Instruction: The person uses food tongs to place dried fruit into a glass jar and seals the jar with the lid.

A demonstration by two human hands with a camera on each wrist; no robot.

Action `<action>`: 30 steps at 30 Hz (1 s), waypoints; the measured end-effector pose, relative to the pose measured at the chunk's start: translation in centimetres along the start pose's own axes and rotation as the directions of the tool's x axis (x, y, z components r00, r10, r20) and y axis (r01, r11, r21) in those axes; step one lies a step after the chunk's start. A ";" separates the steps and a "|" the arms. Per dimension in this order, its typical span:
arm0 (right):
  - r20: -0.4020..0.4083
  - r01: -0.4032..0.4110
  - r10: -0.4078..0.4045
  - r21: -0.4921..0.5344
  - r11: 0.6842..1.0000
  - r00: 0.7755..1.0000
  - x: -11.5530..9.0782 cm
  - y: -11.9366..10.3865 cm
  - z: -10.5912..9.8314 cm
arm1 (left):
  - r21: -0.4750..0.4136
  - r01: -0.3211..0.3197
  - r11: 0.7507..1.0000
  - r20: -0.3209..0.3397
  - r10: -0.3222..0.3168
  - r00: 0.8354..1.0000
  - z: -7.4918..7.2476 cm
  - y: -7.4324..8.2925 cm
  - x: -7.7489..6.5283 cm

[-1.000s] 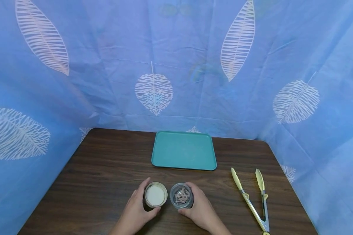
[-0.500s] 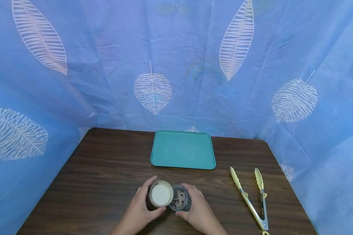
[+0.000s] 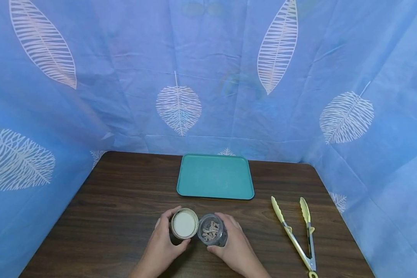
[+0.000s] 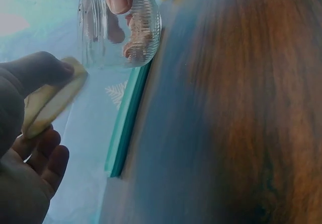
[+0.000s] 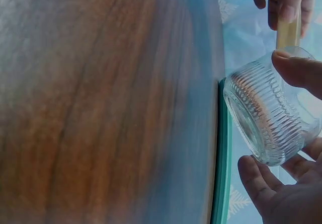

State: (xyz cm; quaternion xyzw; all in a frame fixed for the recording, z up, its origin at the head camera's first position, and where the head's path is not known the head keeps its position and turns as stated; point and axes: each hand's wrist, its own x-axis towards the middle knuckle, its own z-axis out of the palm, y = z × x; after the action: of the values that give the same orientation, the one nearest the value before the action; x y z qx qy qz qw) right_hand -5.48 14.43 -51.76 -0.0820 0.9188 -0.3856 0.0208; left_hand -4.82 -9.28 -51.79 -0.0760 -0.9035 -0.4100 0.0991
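My left hand [image 3: 160,242] grips a round gold-rimmed jar lid [image 3: 184,224] by its edge, white inner face up in the head view. My right hand [image 3: 233,241] holds a ribbed clear glass jar [image 5: 266,108] around its side. The jar is raised off the table and tilted, its mouth open. Several pale brown, twisted pieces [image 3: 211,231] lie inside it. Lid and jar are side by side, very close; whether they touch I cannot tell. In the left wrist view the lid [image 4: 53,100] stands slanted near the jar's mouth.
A teal tray [image 3: 215,177] lies farther back on the dark wooden table [image 3: 132,193]. Tongs [image 3: 299,241] with pale yellow tips rest spread apart on the right. A blue cloth [image 3: 208,116] with white leaf prints hangs around the back and sides.
The lid first moved right until it overlapped the jar in the head view, then moved back left beside it. The jar has become more tilted. The tray and tongs stay where they were.
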 end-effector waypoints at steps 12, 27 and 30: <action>0.033 -0.024 0.024 0.028 0.999 0.999 -0.4 -0.9 0.0 | -0.013 0.001 1.000 0.143 0.001 0.990 -0.1 0.0 0.3; 0.041 0.139 -0.141 0.041 0.989 0.989 -1.0 -0.8 0.7 | -0.544 0.233 0.806 0.455 0.050 0.889 -0.5 -1.0 0.7; 0.009 0.180 -0.180 0.032 0.983 0.984 -1.2 -0.8 0.7 | -0.536 0.234 0.811 0.465 0.053 0.884 -0.7 -1.0 0.8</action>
State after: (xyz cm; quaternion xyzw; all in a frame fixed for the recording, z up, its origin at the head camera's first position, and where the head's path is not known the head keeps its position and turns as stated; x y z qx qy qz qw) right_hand -4.12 13.57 -51.69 -0.1667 0.9014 -0.3996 -0.0073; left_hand -5.76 -10.43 -51.87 -0.1525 -0.7357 -0.6389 -0.1652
